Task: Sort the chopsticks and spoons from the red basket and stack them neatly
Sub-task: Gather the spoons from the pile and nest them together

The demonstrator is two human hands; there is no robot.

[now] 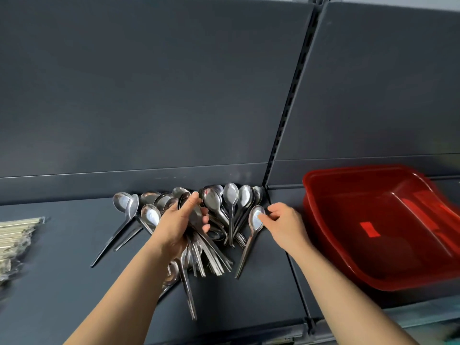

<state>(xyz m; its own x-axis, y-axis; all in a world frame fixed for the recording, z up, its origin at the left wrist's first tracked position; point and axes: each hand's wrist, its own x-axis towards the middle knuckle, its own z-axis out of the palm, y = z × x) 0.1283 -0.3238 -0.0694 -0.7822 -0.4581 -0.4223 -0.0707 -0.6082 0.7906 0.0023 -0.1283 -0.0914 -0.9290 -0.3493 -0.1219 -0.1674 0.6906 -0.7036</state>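
Observation:
Several steel spoons lie fanned on a dark shelf, bowls against the back wall. My left hand grips a bundle of spoons by their necks, handles pointing toward me. My right hand pinches the bowl of a single spoon at the right edge of the pile. A red basket sits tilted on the shelf to the right; I see no cutlery inside it. A stack of pale chopsticks lies at the far left.
The dark back panel rises right behind the spoons. A slotted upright post divides the two shelf bays. The shelf's front edge runs below my forearms.

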